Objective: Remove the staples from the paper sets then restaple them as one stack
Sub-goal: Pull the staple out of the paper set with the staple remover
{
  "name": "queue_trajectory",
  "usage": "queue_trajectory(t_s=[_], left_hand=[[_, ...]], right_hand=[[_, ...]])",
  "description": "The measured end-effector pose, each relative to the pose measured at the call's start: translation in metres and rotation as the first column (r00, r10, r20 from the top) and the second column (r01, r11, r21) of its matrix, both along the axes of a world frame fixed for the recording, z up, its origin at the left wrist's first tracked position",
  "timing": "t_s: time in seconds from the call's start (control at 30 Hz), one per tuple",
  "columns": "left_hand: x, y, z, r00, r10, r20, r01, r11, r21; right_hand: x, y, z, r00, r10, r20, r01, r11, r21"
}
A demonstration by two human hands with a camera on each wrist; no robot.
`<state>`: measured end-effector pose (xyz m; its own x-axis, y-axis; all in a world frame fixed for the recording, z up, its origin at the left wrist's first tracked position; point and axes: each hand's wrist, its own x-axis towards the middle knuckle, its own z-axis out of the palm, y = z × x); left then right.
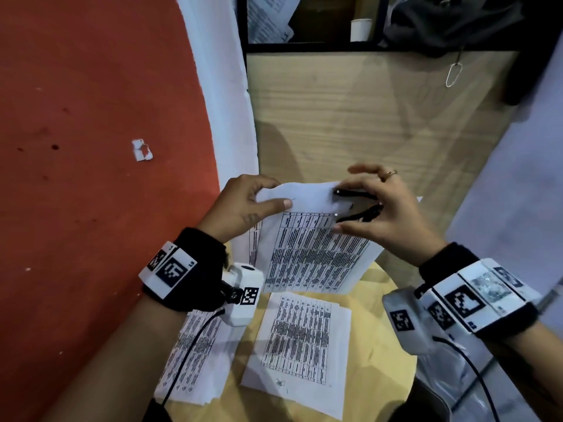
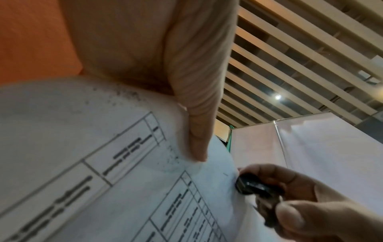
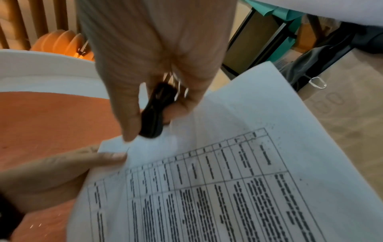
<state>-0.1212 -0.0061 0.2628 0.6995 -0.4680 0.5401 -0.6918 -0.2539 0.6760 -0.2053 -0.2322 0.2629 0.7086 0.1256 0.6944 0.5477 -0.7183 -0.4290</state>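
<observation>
Held paper set [image 1: 307, 248]: showing white, carrying a black ruled grid of dark text. Staple remover [image 1: 358, 205]: showing glossy black. Wall [image 1: 91, 147]: showing orange-red, edged by a white strip [image 1: 219, 95]. Table top [image 1: 380, 345]: showing pale yellow beneath two more white, black-printed sheets [image 1: 300, 342]. Wristbands [image 1: 195, 269]: showing black, bearing white blocks with black-and-white square codes. Ring [image 1: 390, 173]: glinting gold.

Bare wooden floor [image 1: 350, 117] ahead seems passable; orange wall [image 1: 91, 147] blocks left.
</observation>
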Motion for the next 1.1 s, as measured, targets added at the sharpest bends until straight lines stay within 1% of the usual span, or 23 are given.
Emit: queue_trajectory(t_s=[0.07, 0.13, 0.2, 0.37, 0.47, 0.6, 0.73, 0.83, 0.97, 1.1], left_hand=[[0.0, 0.002, 0.002, 0.999, -0.024, -0.032, 0.023, 1.0, -0.016], [0.0, 0.001, 0.004, 0.998, -0.032, -0.057, 0.03, 0.999, -0.027], [-0.004, 0.001, 0.006, 0.998, -0.032, -0.059, 0.031, 0.999, -0.027], [-0.014, 0.002, 0.011, 0.996, -0.055, -0.063, 0.053, 0.998, -0.037], [-0.016, 0.001, 0.013, 0.992, -0.09, -0.086, 0.085, 0.994, -0.065], [-0.016, 0.0, 0.012, 0.989, -0.126, -0.082, 0.118, 0.988, -0.1], [-0.015, 0.0, 0.012, 0.991, -0.101, -0.087, 0.092, 0.991, -0.097], [-0.017, 0.0, 0.015, 0.994, -0.078, -0.077, 0.072, 0.994, -0.079], [-0.017, 0.0, 0.014, 0.991, -0.116, -0.073, 0.109, 0.99, -0.09], [-0.018, 0.0, 0.014, 0.981, -0.175, -0.086, 0.166, 0.98, -0.108]], right_hand=[[-0.003, 0.011, 0.0, 0.985, -0.041, 0.17, 0.044, 0.999, -0.014], [-0.005, 0.024, -0.001, 0.966, -0.05, 0.253, 0.082, 0.99, -0.117], [-0.003, 0.035, -0.001, 0.958, -0.034, 0.283, 0.096, 0.974, -0.207], [0.002, 0.055, 0.002, 0.946, -0.002, 0.325, 0.093, 0.96, -0.266], [0.0, 0.062, 0.009, 0.928, -0.014, 0.371, 0.146, 0.932, -0.33], [-0.004, 0.067, 0.018, 0.887, -0.089, 0.452, 0.292, 0.869, -0.401], [-0.004, 0.071, 0.019, 0.884, -0.111, 0.455, 0.331, 0.836, -0.438], [-0.002, 0.071, 0.019, 0.899, -0.105, 0.426, 0.313, 0.833, -0.455], [0.0, 0.07, 0.021, 0.919, -0.068, 0.389, 0.26, 0.845, -0.468], [0.003, 0.07, 0.023, 0.922, -0.014, 0.386, 0.22, 0.839, -0.497]])
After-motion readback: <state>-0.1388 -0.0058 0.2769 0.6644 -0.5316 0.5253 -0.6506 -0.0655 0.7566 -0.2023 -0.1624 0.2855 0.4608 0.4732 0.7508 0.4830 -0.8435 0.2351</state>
